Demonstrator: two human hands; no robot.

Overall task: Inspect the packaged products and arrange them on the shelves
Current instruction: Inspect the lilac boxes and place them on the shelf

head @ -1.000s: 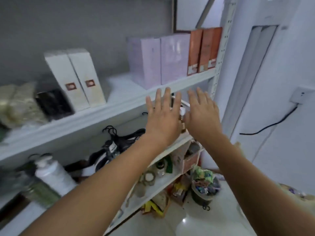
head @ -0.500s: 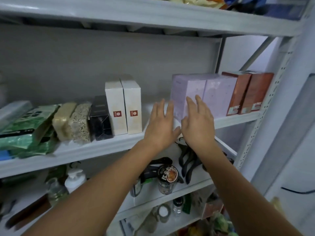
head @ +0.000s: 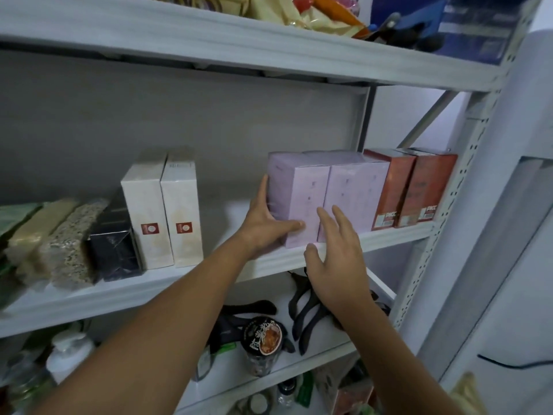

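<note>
Two lilac boxes stand side by side on the middle shelf (head: 119, 292). My left hand (head: 264, 224) grips the left lilac box (head: 302, 187) at its front left corner, fingers along its side and thumb across its front. My right hand (head: 338, 259) hovers open in front of the right lilac box (head: 356, 193), fingers spread; I cannot tell if it touches. Two red-brown boxes (head: 413, 187) stand to the right of them. Further left stand two white boxes (head: 164, 208) and a black box (head: 113, 247).
Vacuum-packed blocks (head: 59, 241) lie at the shelf's left end. A bare gap separates the white boxes from the lilac ones. The upper shelf (head: 209, 37) holds bags. Below are a jar (head: 263, 339), black hangers (head: 305, 313) and a white pump bottle (head: 68, 351). A perforated post (head: 443, 229) bounds the right side.
My view rose from the lower shelves to the middle shelf. Both hands reached forward; my left hand took hold of the left lilac box, and my right hand came up to the other one.
</note>
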